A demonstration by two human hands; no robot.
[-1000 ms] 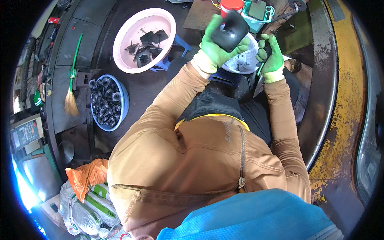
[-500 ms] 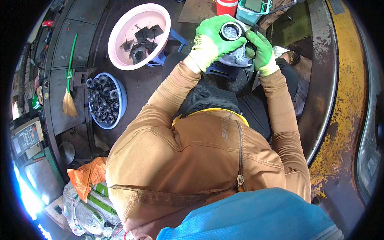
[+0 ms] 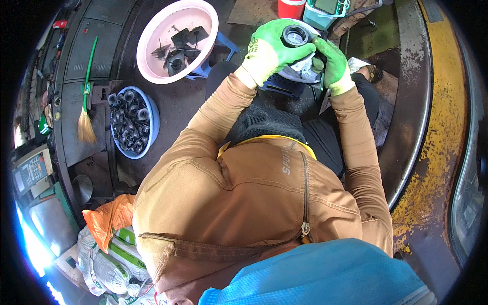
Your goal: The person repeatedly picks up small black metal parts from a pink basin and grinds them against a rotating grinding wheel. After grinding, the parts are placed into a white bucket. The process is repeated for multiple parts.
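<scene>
My left hand (image 3: 272, 48), in a green-coated glove, is closed around a black hollow round plastic part (image 3: 296, 36); its ring-shaped opening faces up. My right hand (image 3: 333, 63), gloved the same way, is curled against the part's right side. Whatever lies between its fingers is hidden. Just under both hands is a pale basin (image 3: 303, 80) with whitish-grey scraps in it, partly covered by the gloves. It rests above a dark blue stool (image 3: 282, 86) between my legs.
A pink basin (image 3: 147, 56) with several black parts stands on a blue stool at upper left. Below it, a blue tub (image 3: 154, 124) is full of black parts. A green-handled broom (image 3: 87, 119), a red bucket (image 3: 291, 8) and a yellow worn metal frame (image 3: 439, 127) surround me.
The black part has tilted slightly in my left hand, and its opening now sits a little higher beside my right fingertips. The surroundings have shifted slightly in view.
</scene>
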